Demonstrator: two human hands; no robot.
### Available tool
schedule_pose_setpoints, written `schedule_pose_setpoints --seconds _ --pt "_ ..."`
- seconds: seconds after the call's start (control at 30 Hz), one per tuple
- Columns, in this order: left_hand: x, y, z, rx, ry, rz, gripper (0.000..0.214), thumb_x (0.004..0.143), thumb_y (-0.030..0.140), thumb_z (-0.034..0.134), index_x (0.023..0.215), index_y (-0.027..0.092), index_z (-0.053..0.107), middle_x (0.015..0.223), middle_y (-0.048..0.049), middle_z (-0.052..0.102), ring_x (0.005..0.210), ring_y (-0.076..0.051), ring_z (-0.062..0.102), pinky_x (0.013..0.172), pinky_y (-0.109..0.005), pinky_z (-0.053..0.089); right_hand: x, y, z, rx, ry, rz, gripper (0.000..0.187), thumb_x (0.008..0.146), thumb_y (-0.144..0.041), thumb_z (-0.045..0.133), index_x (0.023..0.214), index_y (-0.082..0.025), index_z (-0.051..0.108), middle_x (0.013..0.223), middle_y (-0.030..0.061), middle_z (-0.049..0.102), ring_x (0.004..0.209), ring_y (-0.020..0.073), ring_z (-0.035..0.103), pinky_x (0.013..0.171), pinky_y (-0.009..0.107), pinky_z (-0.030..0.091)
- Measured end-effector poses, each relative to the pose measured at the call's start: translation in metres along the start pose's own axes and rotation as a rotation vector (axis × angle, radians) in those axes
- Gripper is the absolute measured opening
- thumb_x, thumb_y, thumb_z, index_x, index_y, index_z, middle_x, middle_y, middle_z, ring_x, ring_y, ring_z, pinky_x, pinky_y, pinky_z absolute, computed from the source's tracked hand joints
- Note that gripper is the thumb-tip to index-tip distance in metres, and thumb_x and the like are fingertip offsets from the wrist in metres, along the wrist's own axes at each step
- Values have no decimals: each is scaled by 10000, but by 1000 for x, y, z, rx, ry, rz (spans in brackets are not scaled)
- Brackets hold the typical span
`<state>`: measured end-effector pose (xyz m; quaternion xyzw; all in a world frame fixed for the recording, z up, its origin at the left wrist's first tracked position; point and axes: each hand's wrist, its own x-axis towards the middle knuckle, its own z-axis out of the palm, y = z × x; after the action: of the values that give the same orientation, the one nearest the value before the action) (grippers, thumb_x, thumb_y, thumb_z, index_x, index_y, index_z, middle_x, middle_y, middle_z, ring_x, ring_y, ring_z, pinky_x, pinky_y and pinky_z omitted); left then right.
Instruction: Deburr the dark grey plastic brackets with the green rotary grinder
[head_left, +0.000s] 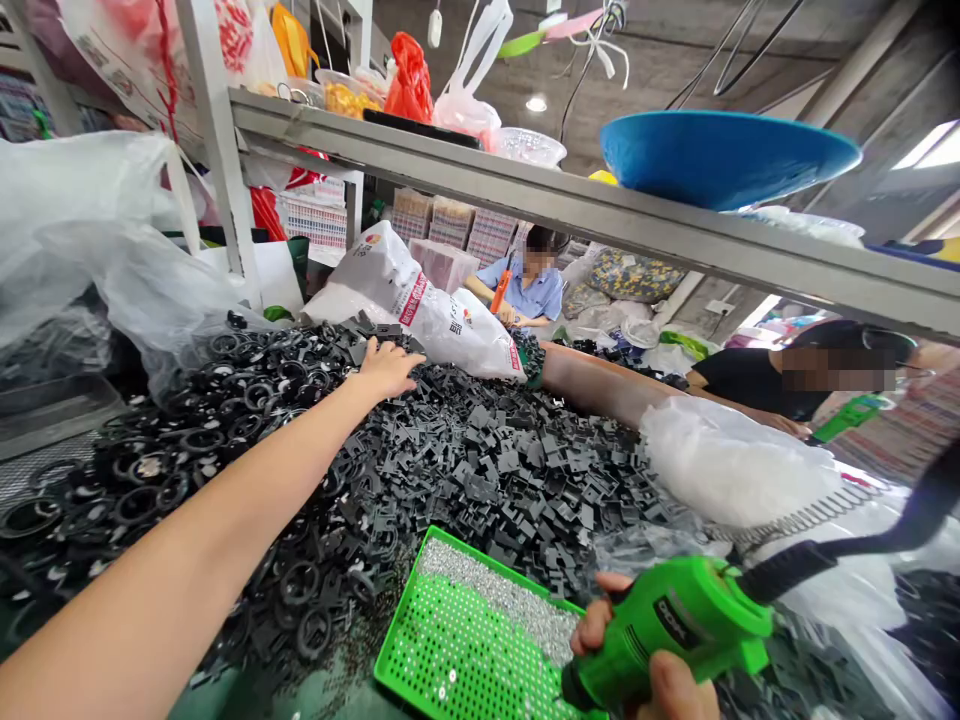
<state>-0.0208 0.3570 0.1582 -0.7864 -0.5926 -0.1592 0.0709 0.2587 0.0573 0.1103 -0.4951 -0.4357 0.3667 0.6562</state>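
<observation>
My left hand (388, 370) reaches far across the heap, fingers spread and palm down over black plastic parts (502, 460). Whether it touches any of them, I cannot tell. Round black ring-shaped parts (259, 398) lie to its left and nearer to me. In my right hand (675, 690) is a green electric screwdriver (675, 625), tilted with its dark nose down to the left. That nose is over the right end of a green perforated tray (397, 610), which holds many small silvery pieces (499, 585). The screwdriver's tip is not clearly visible.
A metal shelf beam (525, 190) crosses above the heap, bearing a blue basin (727, 155) and bags. A white printed sack (450, 310) lies behind the parts. A coiled cord (802, 515) runs at right. Two people work beyond, each with a power screwdriver.
</observation>
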Motion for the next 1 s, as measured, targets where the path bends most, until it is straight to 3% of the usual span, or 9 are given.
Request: schedule_pose_setpoints --seconds 0.3,0.53,0.63,0.73,0.8,0.87,0.93,0.97,1.0 --pt "-4 16 16 -43 21 61 334 927 341 586 1217 179 557 1271 -87 563 1130 -255 566 952 -497 463 8 -7 12 -134 103 -9 568 759 -673 562 1053 -186 567 686 14 613 615 186 569 577 305 456" --pt "5 40 32 -41 -185 136 324 926 333 592 1205 171 560 1220 -82 588 1036 -225 613 877 -445 519 10 -5 17 -157 85 -52 509 788 -622 565 1031 -175 590 670 15 620 604 181 571 574 300 444" --pt "3 48 38 -36 -250 139 317 926 331 592 1198 170 564 1213 -81 591 1027 -222 616 868 -437 524 12 -4 12 -208 155 -38 489 815 -615 529 1044 -186 580 706 15 609 658 194 572 625 328 452" --pt "0 52 38 -40 -290 130 315 925 330 593 1196 170 565 1214 -82 590 1029 -223 615 867 -437 524 11 -4 11 -414 371 -233 354 823 -503 588 1030 -215 581 861 49 606 854 249 591 715 388 476" --pt "2 52 34 -46 -298 101 315 926 330 593 1194 169 565 1204 -80 595 1016 -219 620 860 -432 528 12 -5 22 -501 405 -442 257 834 -406 594 1049 -266 582 947 62 594 953 271 578 760 433 491" --pt "8 48 27 -52 -276 47 314 927 329 591 1196 170 565 1208 -80 593 1019 -219 619 862 -433 527 22 -4 48 -506 277 -565 185 827 -369 588 1005 -321 606 944 50 608 952 268 588 790 456 506" --pt "16 37 18 -45 -225 -40 330 927 329 588 1219 178 552 1249 -86 571 1058 -231 602 888 -451 514 50 -1 88 -519 102 -563 98 790 -354 626 883 -325 639 919 24 635 939 244 606 852 439 508" --pt "20 29 13 -36 -200 -97 346 926 331 589 1235 181 542 1274 -90 556 1083 -241 590 902 -463 505 72 1 111 -547 -15 -530 91 790 -331 628 873 -302 654 944 27 650 976 240 605 908 438 492" --pt "24 20 9 -26 -185 -160 362 925 334 590 1250 184 532 1293 -93 542 1102 -250 580 911 -474 498 99 5 134 -618 -162 -366 125 807 -293 608 925 -280 647 1026 30 641 1058 227 576 980 425 452"
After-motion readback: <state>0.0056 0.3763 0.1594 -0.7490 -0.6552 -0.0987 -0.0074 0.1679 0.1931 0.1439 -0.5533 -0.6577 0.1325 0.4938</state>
